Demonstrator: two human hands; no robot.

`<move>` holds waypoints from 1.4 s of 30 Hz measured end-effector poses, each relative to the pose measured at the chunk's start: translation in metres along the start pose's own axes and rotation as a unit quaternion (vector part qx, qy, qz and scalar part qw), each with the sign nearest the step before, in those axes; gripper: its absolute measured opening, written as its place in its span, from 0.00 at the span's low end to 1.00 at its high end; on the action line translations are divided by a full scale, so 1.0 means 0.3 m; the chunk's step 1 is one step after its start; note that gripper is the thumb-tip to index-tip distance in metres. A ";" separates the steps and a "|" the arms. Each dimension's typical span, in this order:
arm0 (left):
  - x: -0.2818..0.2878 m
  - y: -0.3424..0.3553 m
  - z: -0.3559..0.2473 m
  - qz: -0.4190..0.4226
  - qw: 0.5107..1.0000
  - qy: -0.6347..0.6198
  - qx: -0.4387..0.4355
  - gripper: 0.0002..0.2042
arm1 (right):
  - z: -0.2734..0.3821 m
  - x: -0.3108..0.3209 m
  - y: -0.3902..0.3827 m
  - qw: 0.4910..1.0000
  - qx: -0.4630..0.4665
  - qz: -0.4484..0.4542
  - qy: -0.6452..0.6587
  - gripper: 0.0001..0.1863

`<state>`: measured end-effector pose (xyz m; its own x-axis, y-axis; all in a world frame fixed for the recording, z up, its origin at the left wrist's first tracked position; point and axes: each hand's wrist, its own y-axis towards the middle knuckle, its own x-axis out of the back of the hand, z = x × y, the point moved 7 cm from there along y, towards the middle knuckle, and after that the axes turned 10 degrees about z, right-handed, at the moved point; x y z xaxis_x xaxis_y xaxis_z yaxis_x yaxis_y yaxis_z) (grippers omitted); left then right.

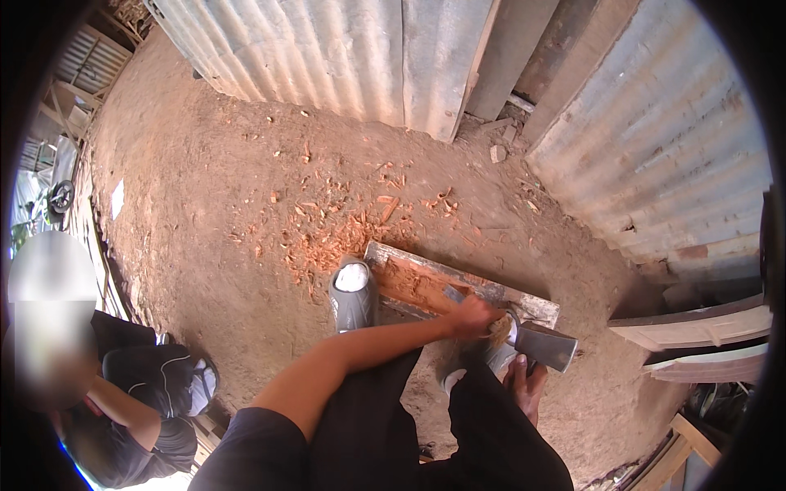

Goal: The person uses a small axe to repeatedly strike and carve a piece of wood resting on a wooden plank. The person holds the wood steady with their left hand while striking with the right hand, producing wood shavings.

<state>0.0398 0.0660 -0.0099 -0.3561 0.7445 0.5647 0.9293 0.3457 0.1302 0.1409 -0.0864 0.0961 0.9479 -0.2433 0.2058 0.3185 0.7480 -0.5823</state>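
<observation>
Chiselling stage, by appearances: one recessed timber (413,282), just right of your grey left shoe (354,309); one chisel (455,294), clenched in your left hand (477,317); one axe (548,346), grasped by your right hand (524,385) farther right of that shoe; next stroke likely wants a steady blade, square hit.

Short dark sleeve (255,442), black trousers (360,417), grey shoe (354,313), white toe patch (353,277)
</observation>
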 end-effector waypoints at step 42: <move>0.031 -0.002 0.031 -0.014 0.999 -0.003 0.040 0.27 | -0.020 -0.029 0.103 0.992 0.071 -0.017 -0.099 0.14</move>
<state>0.0349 0.0780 -0.0122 -0.3835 0.7366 0.5570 0.9079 0.4111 0.0814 0.1426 -0.0649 0.0716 0.9109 -0.1542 0.3826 0.3323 0.8240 -0.4590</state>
